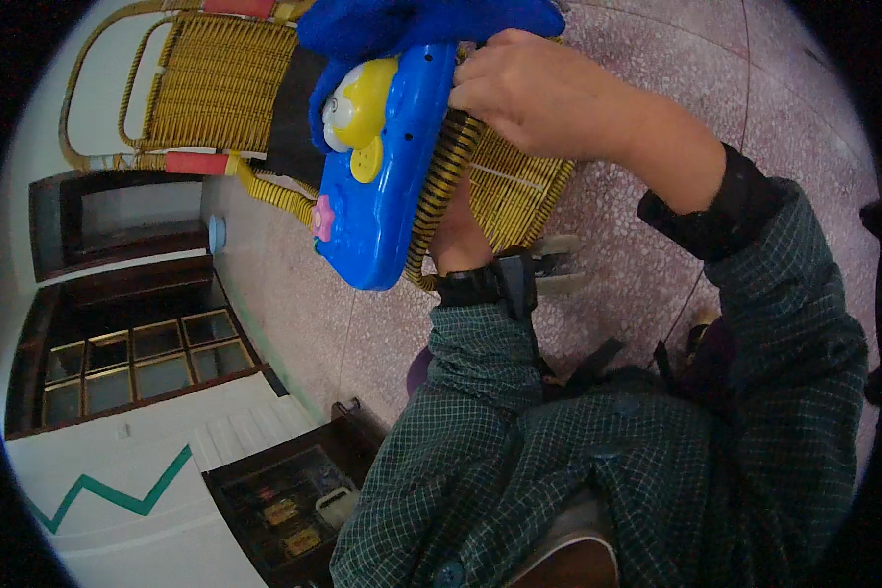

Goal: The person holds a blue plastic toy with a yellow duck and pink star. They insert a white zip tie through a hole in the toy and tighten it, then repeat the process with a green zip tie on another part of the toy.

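Observation:
A blue plastic toy panel [367,225] stands tilted in front of me. It carries a yellow-and-white rounded figure [359,103], a yellow button [367,160] and a pink star-shaped piece [322,218]. Dark screw holes dot its side. A fuzzy blue cloth [412,24] drapes over its top end. My right hand [524,93] is closed, its curled fingers at the panel's upper right edge beside the cloth; what they pinch is hidden. My left hand [458,230] reaches up behind the panel and the wicker rim, its fingers out of sight.
Under the toy is a yellow wicker chair [505,196], with a tall woven back [211,83] and red-wrapped parts [196,163] to the left. Speckled floor [647,255] lies around. Dark wooden cabinets with glass panes [157,353] line the left wall; another dark glazed cabinet [284,500] stands lower left.

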`<state>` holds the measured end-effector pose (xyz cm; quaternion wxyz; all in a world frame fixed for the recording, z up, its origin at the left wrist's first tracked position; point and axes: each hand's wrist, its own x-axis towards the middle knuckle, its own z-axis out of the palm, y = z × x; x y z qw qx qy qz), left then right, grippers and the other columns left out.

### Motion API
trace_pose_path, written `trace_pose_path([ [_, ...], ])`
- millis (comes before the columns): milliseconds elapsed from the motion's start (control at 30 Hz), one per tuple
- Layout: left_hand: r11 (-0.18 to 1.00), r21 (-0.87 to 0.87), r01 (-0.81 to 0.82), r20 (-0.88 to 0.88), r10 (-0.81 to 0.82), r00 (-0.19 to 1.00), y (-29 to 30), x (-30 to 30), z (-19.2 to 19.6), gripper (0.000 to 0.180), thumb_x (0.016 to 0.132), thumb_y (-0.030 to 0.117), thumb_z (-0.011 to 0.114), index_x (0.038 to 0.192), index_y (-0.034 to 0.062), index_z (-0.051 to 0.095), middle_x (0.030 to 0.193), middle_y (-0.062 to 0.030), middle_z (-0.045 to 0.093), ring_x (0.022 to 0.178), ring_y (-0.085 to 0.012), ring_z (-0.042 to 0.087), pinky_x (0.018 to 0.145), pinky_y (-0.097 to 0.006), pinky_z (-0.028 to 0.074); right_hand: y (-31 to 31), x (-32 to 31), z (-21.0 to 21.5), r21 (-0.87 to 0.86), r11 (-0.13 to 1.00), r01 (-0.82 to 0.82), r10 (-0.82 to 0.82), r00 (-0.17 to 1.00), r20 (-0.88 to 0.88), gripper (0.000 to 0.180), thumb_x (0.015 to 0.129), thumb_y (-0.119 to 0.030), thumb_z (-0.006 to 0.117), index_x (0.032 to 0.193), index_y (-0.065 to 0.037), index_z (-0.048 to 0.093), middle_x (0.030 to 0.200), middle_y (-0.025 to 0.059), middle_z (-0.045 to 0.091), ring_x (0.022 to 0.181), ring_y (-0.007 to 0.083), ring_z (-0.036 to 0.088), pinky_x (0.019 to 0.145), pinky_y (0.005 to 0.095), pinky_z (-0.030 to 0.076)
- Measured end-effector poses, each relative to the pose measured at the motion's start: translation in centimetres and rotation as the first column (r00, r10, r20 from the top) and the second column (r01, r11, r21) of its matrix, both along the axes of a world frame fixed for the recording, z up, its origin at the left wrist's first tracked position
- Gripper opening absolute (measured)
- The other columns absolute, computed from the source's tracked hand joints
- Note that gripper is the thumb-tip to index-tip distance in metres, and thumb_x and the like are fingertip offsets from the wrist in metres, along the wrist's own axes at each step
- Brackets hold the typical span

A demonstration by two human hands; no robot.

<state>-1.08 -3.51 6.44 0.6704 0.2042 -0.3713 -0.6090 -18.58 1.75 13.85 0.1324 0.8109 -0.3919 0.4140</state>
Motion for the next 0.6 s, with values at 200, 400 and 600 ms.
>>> trace_pose_path([
  [200, 0.996, 0.005, -0.084, 0.012, 0.084, 0.996, -2.6, -0.1, 0.7, 0.031, 0.086, 0.025, 0.051, 0.112, 0.0065, 0.050, 0.107, -0.0079, 0.056, 0.094, -0.0208, 0.053, 0.077, -0.033, 0.045, 0.5, -0.4, 0.3, 0.245, 0.970, -0.008, 0.023, 0.998, -0.062, 0.017, 0.078, -0.007, 0.053, 0.092, -0.005, 0.061, 0.093, 0.0103, 0.061, 0.090, 0.0261, 0.056, 0.088, 0.0361, 0.038],
  [400, 0.991, 0.010, -0.133, -0.007, 0.133, 0.991, -4.1, -0.3, 1.0, 0.031, 0.087, 0.025, 0.051, 0.111, 0.0066, 0.050, 0.106, -0.0077, 0.056, 0.092, -0.0205, 0.053, 0.076, -0.032, 0.045, -0.2, 0.0, 0.0, 0.033, 0.997, -0.066, 0.065, 0.997, 0.032, 0.011, 0.070, -0.008, 0.053, 0.078, -0.006, 0.059, 0.077, 0.0085, 0.057, 0.081, 0.0256, 0.056, 0.074, 0.0375, 0.041],
  [600, 0.984, 0.009, -0.177, -0.026, 0.177, 0.984, -4.5, -0.1, 1.4, 0.031, 0.087, 0.025, 0.051, 0.111, 0.0066, 0.050, 0.106, -0.0076, 0.056, 0.091, -0.0202, 0.053, 0.074, -0.032, 0.045, 0.4, -0.1, 0.0, 0.055, 0.996, -0.067, 0.065, 0.997, 0.046, 0.015, 0.069, -0.006, 0.053, 0.083, -0.005, 0.060, 0.079, 0.0086, 0.057, 0.082, 0.0261, 0.055, 0.076, 0.0372, 0.041],
])
